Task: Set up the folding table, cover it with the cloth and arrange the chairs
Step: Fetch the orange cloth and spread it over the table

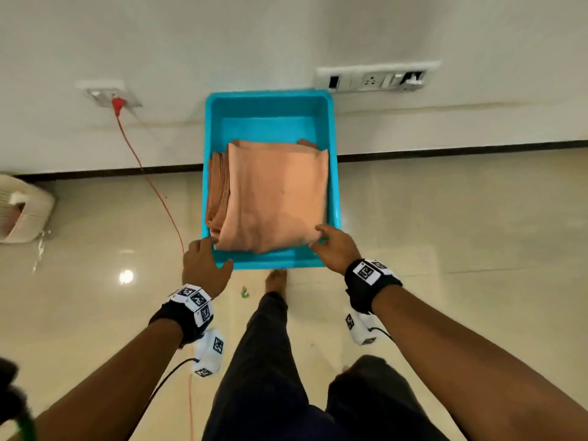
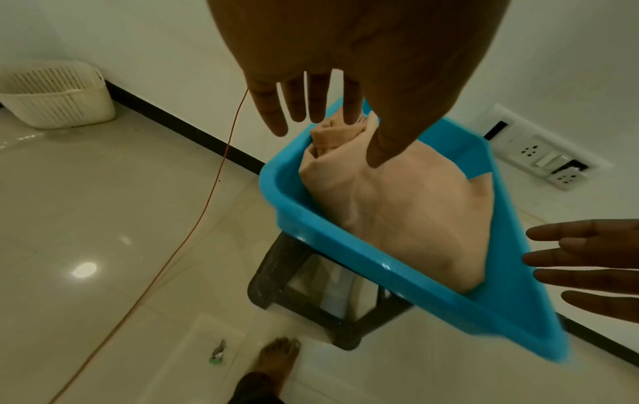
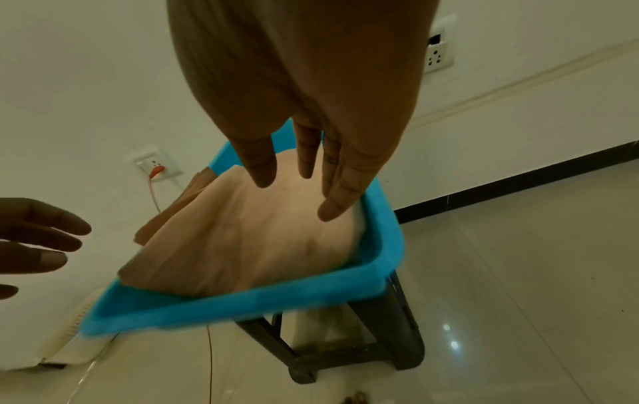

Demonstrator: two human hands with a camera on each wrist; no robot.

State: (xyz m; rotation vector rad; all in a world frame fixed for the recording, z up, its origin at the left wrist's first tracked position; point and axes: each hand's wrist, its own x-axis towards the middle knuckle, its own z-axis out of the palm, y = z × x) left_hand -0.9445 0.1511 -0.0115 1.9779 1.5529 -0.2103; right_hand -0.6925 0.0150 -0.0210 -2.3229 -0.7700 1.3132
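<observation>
A folded peach cloth [image 1: 273,192] lies in a blue plastic tub [image 1: 270,106], filling its near half. The tub rests on a dark stool [image 2: 287,287] by the wall. My left hand [image 1: 206,256] is at the tub's near left corner. In the left wrist view its straight fingers [image 2: 352,109] reach the cloth's bunched corner [image 2: 332,136] and the thumb hovers over the cloth. My right hand [image 1: 327,243] is at the near right corner, fingers [image 3: 339,191] straight just above the cloth [image 3: 242,246]. Neither hand grips anything.
A white perforated basket [image 1: 22,211] sits on the floor at left. An orange cord [image 1: 152,186] runs from a wall socket down across the tiles. A switch panel [image 1: 375,78] is behind the tub. My bare foot [image 1: 276,280] and a small green scrap [image 1: 245,292] are below it.
</observation>
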